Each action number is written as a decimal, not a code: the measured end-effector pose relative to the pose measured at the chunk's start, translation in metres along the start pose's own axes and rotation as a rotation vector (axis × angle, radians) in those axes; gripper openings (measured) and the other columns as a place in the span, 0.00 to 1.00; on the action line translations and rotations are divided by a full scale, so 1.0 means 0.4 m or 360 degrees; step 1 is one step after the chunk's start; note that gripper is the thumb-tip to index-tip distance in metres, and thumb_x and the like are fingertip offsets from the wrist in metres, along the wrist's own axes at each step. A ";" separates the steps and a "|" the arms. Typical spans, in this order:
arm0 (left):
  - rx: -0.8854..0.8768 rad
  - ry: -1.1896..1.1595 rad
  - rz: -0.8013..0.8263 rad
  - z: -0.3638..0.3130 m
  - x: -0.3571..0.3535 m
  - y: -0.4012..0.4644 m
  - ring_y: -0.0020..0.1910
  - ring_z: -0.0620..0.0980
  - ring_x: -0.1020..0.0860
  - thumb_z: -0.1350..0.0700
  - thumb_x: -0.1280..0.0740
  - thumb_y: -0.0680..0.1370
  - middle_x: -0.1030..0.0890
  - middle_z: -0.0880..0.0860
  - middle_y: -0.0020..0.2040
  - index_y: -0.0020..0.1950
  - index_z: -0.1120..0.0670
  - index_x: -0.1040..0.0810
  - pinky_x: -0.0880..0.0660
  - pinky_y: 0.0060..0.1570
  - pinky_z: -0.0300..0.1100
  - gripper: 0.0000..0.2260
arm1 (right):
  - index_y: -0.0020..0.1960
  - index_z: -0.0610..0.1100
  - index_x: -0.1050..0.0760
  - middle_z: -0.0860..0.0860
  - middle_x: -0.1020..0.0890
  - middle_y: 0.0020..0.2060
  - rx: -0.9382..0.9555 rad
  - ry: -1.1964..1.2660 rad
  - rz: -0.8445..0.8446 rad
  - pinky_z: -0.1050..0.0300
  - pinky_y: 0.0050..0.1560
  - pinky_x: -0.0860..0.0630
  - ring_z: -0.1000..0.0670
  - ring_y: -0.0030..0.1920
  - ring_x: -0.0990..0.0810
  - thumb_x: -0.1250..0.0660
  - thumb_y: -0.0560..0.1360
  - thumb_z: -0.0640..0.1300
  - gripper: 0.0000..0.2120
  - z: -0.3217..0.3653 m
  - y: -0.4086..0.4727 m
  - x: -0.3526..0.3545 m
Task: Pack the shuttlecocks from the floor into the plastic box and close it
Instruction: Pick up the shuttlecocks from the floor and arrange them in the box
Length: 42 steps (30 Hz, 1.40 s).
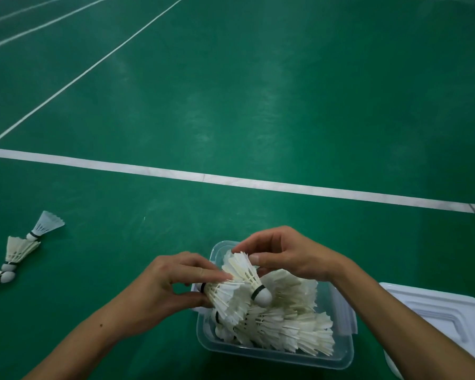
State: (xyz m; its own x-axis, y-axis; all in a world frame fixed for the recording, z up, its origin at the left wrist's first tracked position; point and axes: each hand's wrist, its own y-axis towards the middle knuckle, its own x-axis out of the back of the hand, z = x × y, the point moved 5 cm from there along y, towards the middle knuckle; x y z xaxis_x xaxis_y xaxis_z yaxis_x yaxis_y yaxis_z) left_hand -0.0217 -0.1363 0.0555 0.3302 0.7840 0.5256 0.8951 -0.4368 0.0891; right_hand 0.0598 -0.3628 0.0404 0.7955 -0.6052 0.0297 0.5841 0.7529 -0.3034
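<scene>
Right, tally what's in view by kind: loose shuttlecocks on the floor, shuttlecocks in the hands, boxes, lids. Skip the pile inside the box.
Shuttlecocks on the floor: 3
Shuttlecocks held in the hands: 2, one in the left hand, one in the right hand
Plastic box: 1
Lid: 1
Total: 7

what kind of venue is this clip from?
Most likely an indoor badminton court: green sports floor with white court lines, and feather shuttlecocks lying loose on it, with more in the clear plastic box under both hands.
</scene>
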 end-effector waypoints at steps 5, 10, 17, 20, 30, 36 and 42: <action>0.0049 0.0118 -0.0191 0.022 0.024 -0.024 0.57 0.47 0.17 0.52 0.20 0.74 0.15 0.41 0.60 0.63 0.40 0.15 0.21 0.51 0.47 0.19 | 0.63 0.41 0.18 0.45 0.13 0.56 0.0022 0.0027 -0.0398 0.43 0.59 0.16 0.41 0.57 0.14 0.30 0.81 0.37 0.11 -0.026 -0.063 0.046; 0.0123 0.0209 -0.0564 0.059 0.056 -0.071 0.49 0.45 0.19 0.43 0.24 0.73 0.14 0.40 0.55 0.63 0.40 0.16 0.25 0.43 0.41 0.19 | 0.55 0.54 0.15 0.54 0.12 0.43 0.0047 -0.0443 -0.1169 0.51 0.47 0.14 0.52 0.45 0.14 0.26 0.78 0.42 0.08 -0.064 -0.167 0.078; 0.0297 0.0269 -0.0738 0.085 0.033 -0.077 0.44 0.46 0.19 0.56 0.18 0.71 0.14 0.39 0.51 0.62 0.40 0.16 0.26 0.40 0.40 0.22 | 0.52 0.57 0.15 0.65 0.14 0.43 0.0109 -0.1160 -0.1568 0.60 0.43 0.16 0.65 0.41 0.16 0.23 0.76 0.49 0.06 -0.058 -0.170 -0.017; 0.0334 0.0277 -0.0735 0.093 0.016 -0.068 0.45 0.47 0.18 0.54 0.18 0.71 0.14 0.37 0.51 0.61 0.38 0.16 0.26 0.39 0.38 0.22 | 0.51 0.56 0.15 0.63 0.13 0.43 0.0209 -0.1325 -0.1522 0.64 0.41 0.18 0.64 0.41 0.17 0.23 0.76 0.48 0.06 -0.041 -0.125 -0.049; 0.0349 0.0363 -0.0661 0.094 -0.002 -0.055 0.47 0.46 0.19 0.54 0.18 0.71 0.14 0.35 0.52 0.63 0.37 0.17 0.25 0.40 0.38 0.24 | 0.53 0.54 0.17 0.59 0.14 0.44 0.0030 -0.1451 -0.1056 0.57 0.49 0.17 0.60 0.44 0.17 0.30 0.81 0.50 0.04 -0.088 -0.035 -0.091; 0.0360 0.0410 -0.0632 0.093 -0.004 -0.049 0.48 0.45 0.19 0.53 0.18 0.71 0.15 0.36 0.51 0.64 0.37 0.17 0.26 0.40 0.35 0.24 | 0.56 0.55 0.14 0.60 0.12 0.49 -0.0107 -0.1373 -0.1025 0.60 0.54 0.20 0.61 0.48 0.16 0.28 0.80 0.52 0.07 -0.082 0.000 -0.091; 0.0373 0.0404 -0.0598 0.081 -0.013 -0.035 0.49 0.43 0.20 0.53 0.18 0.71 0.15 0.34 0.52 0.64 0.36 0.18 0.25 0.41 0.36 0.25 | 0.61 0.52 0.16 0.59 0.14 0.55 -0.0154 -0.1119 -0.0784 0.57 0.62 0.21 0.62 0.54 0.18 0.27 0.79 0.54 0.13 -0.069 -0.020 -0.065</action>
State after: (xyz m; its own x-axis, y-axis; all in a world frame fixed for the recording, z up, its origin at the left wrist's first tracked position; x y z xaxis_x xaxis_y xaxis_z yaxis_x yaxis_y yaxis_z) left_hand -0.0263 -0.1200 0.0243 -0.0848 0.7234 0.6852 0.9908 -0.0114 0.1346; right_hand 0.0298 -0.3602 0.0158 0.3892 -0.5320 0.7520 0.8977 0.4022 -0.1801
